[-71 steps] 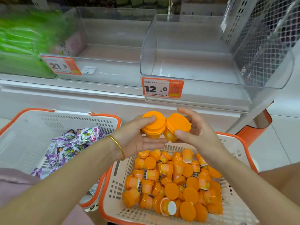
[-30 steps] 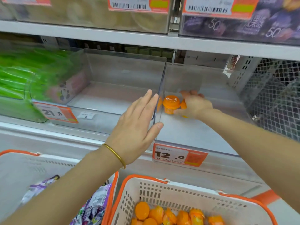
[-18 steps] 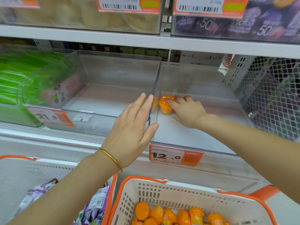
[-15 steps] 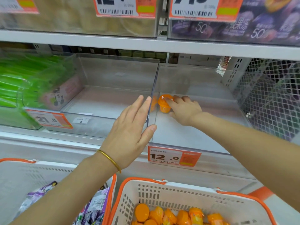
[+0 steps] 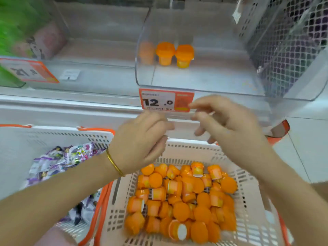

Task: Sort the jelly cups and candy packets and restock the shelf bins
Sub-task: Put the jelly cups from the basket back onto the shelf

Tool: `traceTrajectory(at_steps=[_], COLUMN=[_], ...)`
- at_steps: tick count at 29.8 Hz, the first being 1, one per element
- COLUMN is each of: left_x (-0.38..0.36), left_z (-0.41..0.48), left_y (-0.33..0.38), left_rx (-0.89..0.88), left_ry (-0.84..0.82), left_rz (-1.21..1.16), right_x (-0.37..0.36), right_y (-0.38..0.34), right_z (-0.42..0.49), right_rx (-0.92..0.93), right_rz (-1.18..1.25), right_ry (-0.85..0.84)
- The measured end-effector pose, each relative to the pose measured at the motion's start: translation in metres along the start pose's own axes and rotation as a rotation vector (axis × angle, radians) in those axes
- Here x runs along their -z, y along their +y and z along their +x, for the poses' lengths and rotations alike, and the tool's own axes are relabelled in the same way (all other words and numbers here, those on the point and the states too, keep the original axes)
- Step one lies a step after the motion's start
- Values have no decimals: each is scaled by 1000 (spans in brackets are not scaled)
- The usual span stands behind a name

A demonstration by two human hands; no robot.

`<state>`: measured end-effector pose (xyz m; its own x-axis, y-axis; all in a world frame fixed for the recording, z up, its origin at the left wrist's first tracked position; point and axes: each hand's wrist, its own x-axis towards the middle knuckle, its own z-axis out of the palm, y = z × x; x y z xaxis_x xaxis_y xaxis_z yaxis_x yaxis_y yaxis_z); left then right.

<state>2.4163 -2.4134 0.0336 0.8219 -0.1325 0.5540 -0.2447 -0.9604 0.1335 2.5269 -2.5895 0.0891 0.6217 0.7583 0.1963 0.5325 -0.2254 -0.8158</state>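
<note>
2 jelly cups stand in the bin above.
Left hand and right hand: empty, loosely curled, blurred.

Single head view looks down, close over basket and shelf bin.

1. Two clear bins: middle bin, right bin.
2. Two shelved jelly cups, side by side in the right bin.
3. Two baskets: left basket, right basket.
4. Loose jelly cups in the right basket: several dozen, too heaped for an exact count.
5. Candy packets in the left basket: a blurred heap, not countable.
6. Two orange price tags: "12.0" tag, "21.8" tag.
7. Two hands: left hand, right hand.
8. One gold bangle.
</note>
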Motion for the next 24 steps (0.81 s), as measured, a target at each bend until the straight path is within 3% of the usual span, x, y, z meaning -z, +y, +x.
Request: traceTrajectory(at_steps=[3,5,7,9,15,20,24], left_x=[-63,-97,-129,-155,-228,-257,-262], left_z=[-41,-63,-85,-101,-150,-157,-164], left_y=[0,-3,-6,-6,-2,-7,-16], left_rx=[56,185,356,473,608,675,678], left_ry=[-398,-628,-913,-1078,-1162,-960,-919], left_rz=[10,22,73,76,80,134,99], right_x=[-54,-83,-109,-133,-171,-185,-178], right_y=[93,152,193,218,251,262,267], right_z=[-20,-32,-50,-65,-81,-88,-86], right_rx=[-259,-387,-436,-466,-528,-540,-544], right_rz=[-238,-419,-500,-566,-672,-637,-540], right_ry=[-254,-446,-613,-700,-761,-664,-637])
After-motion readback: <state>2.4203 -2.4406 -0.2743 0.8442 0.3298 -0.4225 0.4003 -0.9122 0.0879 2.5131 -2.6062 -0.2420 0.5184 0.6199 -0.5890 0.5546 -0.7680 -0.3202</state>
